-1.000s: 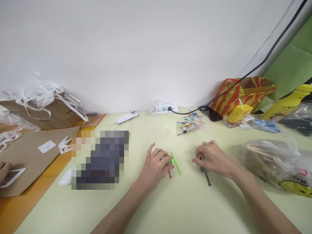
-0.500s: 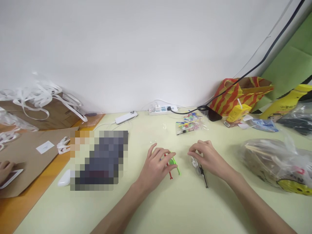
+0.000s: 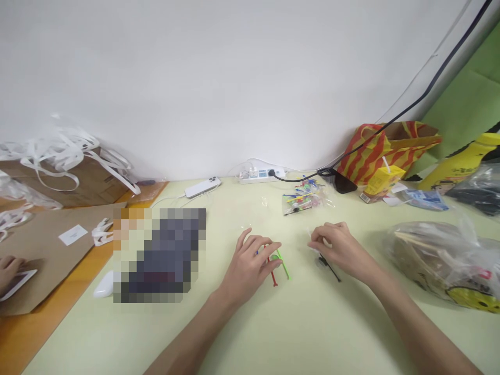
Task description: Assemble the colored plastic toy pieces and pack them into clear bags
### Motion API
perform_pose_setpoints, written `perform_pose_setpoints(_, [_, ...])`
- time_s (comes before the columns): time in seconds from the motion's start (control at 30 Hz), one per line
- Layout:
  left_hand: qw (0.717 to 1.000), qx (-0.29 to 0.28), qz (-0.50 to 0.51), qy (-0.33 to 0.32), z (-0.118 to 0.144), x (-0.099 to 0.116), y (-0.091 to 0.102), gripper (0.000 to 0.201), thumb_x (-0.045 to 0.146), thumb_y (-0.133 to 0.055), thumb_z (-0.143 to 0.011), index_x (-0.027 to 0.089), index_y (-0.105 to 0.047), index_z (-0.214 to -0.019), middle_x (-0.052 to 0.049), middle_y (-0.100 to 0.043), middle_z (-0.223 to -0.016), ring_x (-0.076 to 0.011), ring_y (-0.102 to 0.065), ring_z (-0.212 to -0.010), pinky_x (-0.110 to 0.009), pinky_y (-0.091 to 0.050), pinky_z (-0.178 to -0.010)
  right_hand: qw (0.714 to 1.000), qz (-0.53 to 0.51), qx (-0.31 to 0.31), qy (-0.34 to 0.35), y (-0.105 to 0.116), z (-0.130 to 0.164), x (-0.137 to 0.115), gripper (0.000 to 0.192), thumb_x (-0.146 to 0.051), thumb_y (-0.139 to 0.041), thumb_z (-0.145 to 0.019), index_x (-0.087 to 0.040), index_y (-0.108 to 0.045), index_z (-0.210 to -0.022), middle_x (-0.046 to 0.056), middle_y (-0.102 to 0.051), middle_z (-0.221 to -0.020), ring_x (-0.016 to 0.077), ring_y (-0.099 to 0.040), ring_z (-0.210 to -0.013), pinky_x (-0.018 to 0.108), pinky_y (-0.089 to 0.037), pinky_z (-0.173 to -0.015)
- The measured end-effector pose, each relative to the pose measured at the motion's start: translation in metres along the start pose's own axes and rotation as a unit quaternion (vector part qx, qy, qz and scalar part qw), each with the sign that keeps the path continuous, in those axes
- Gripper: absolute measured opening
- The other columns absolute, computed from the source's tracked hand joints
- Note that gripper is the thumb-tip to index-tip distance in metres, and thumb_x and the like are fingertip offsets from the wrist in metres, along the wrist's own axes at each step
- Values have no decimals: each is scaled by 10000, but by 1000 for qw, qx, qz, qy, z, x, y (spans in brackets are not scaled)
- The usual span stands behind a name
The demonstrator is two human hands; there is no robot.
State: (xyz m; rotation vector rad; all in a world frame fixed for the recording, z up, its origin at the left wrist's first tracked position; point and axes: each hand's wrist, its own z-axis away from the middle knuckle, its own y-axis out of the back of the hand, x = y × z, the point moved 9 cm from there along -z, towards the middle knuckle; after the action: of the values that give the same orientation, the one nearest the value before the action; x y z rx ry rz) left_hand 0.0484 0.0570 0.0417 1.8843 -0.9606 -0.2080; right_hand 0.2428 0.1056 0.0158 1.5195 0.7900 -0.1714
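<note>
My left hand rests low over the table, fingers bent but spread, with thumb and index finger apart. Beside and partly under its fingers lie a thin red plastic piece and a bright green plastic piece with a round part; a bit of blue shows by the knuckles. My right hand pinches a small clear plastic bag between thumb and fingertips. A black stick-like plastic piece is in or against that bag, below the fingers. The pinching fingers hide part of the bag.
Behind the hands lies a pile of small bagged colourful plastic pieces. A power strip and phone sit near the wall. A large plastic-wrapped bag stands right; another person's hand holds a phone at far left.
My right hand has shifted slightly right, and the bag with the black piece has moved and turned with it. My left hand stays nearly where it was.
</note>
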Motion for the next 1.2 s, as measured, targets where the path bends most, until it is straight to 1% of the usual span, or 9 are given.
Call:
perform_pose_setpoints(0.1, [1000,9,8,0,0,0,2,234,276,-619,-974,249,-617,-1207,-28,-695,-1049,-182,-648,-991,-531,-339,-1162,992,-44,116,-22,25,1,5,260,-441,-582,-952,-237,-638,-801,9,-675,-782,209,-588,-748,410,-361,-879])
perform_pose_setpoints(0.2, [1000,24,16,-2,0,1,6,236,278,-613,-978,246,-612,-1212,-29,-696,-1056,-178,-651,-990,-527,-348,-1160,974,-137,174,-47,36,3,8,282,-472,-600,-932,-235,-651,-787,12,-681,-794,205,-581,-748,368,-405,-819])
perform_pose_setpoints(0.37, [999,48,21,-4,0,2,11,258,253,-598,-985,248,-602,-1243,-32,-704,-1056,-171,-662,-987,-513,-372,-1151,939,-329,96,-43,13,0,-6,247,-446,-607,-932,-216,-645,-854,15,-663,-783,190,-605,-746,306,-453,-690])
perform_pose_setpoints(0.5, [998,62,22,-10,0,3,13,269,207,-587,-982,250,-603,-1247,-29,-712,-1037,-167,-668,-970,-499,-398,-1131,922,-385,42,-1,-7,-1,-27,219,-428,-621,-933,-213,-651,-901,31,-685,-818,197,-636,-782,324,-489,-736])
perform_pose_setpoints(0.67, [995,91,33,-28,1,7,21,305,172,-591,-963,245,-588,-1259,-31,-708,-1021,-164,-659,-952,-470,-430,-1102,936,-347,60,23,-12,3,-41,182,-386,-608,-946,-220,-673,-912,50,-702,-886,218,-650,-850,360,-500,-803])
perform_pose_setpoints(0.8, [994,107,22,-24,1,7,25,395,267,-704,-902,243,-574,-1275,-66,-684,-1095,-215,-627,-1047,-487,-448,-1072,963,-224,150,26,-1,12,-46,128,-310,-592,-950,-234,-661,-875,28,-684,-842,208,-618,-802,373,-462,-805])
perform_pose_setpoints(0.9, [993,115,4,-22,1,7,26,388,269,-726,-888,257,-597,-1254,-76,-673,-1121,-233,-610,-1086,-506,-444,-1073,966,-155,195,67,-1,18,-58,103,-251,-572,-955,-237,-630,-870,10,-641,-754,200,-587,-742,379,-443,-776])
perform_pose_setpoints(1.1, [989,142,5,-31,1,12,32,191,200,-690,-905,266,-669,-1083,-33,-713,-1011,-193,-634,-982,-463,-469,-1038,958,-107,181,195,-19,27,-88,122,-147,-506,-978,-249,-573,-973,41,-696,-860,206,-606,-782,387,-446,-738])
perform_pose_setpoints(1.2, [986,164,8,-38,1,14,37,167,148,-672,-910,271,-678,-1022,-5,-727,-931,-174,-636,-908,-457,-477,-1017,955,-99,172,218,-21,29,-95,115,-151,-507,-980,-251,-565,-982,32,-680,-828,202,-606,-759,390,-439,-736])
